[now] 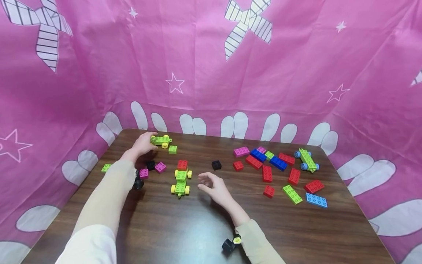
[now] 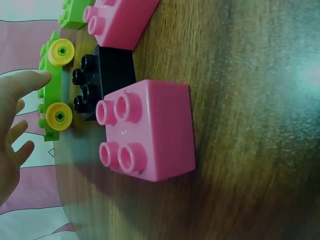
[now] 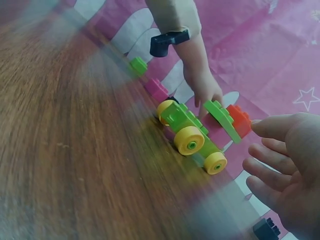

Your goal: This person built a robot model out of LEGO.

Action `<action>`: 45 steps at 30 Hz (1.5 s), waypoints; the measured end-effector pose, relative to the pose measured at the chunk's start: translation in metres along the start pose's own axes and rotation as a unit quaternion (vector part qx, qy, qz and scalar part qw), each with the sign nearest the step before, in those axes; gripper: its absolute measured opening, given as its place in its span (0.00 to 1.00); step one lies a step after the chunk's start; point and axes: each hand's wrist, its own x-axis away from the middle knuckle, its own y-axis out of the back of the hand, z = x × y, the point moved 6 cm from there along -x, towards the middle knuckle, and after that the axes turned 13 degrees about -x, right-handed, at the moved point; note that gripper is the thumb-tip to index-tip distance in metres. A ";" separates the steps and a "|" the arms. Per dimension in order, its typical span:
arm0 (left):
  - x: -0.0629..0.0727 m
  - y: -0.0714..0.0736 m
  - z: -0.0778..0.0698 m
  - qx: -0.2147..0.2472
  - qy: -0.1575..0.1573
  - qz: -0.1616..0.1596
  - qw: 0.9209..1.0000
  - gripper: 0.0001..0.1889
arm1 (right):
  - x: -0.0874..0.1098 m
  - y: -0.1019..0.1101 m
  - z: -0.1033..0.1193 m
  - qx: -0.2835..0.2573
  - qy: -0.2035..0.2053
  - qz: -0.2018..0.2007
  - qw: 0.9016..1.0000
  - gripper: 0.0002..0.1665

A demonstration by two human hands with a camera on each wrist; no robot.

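Note:
At the back left, my left hand [image 1: 143, 143] reaches to a green toy car base with yellow wheels [image 1: 161, 140]. In the left wrist view its thumb overlaps the car base [image 2: 52, 90], and the other fingers are spread apart. Nearer that wrist are a pink brick [image 2: 150, 132], a black brick [image 2: 112, 75] and a second pink brick [image 2: 125, 22]. My right hand [image 1: 215, 187], fingers loosely bent and holding nothing, hovers right of a built green car [image 1: 180, 187] with yellow wheels. That car carries a red brick [image 3: 239, 120] on a raised green piece [image 3: 222, 120].
To the right lie several red bricks [image 1: 267, 173], dark blue bricks [image 1: 278, 163], a light blue brick [image 1: 316, 200], a long green brick [image 1: 292, 194] and a blue-wheeled green car base [image 1: 307, 160]. A black brick [image 1: 216, 165] sits mid-table. Pink curtain [image 1: 204, 73] surrounds the table's back and sides.

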 end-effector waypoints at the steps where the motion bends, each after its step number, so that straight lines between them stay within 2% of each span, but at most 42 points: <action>1: -0.001 -0.002 0.001 -0.003 0.000 0.005 1.000 0.36 | 0.001 0.001 0.000 0.000 0.000 -0.002 1.000 0.19; 11: -0.011 -0.019 -0.004 -0.023 -0.011 0.051 0.998 0.37 | 0.011 0.007 -0.002 0.007 -0.008 -0.021 1.000 0.17; 21: -0.010 -0.026 -0.005 -0.037 -0.019 0.076 0.996 0.32 | 0.012 0.005 -0.005 0.002 -0.020 -0.003 1.000 0.16; 25: -0.011 -0.027 -0.005 -0.051 -0.019 0.071 0.996 0.30 | 0.011 0.005 -0.007 0.001 -0.017 -0.004 1.000 0.15; 34: -0.013 -0.019 -0.003 -0.065 0.009 0.040 0.997 0.24 | 0.007 0.005 -0.006 0.004 -0.008 0.002 1.000 0.15; 45: -0.015 -0.015 0.005 -0.055 0.023 0.043 0.997 0.25 | 0.003 0.007 -0.009 0.013 -0.005 0.006 1.000 0.15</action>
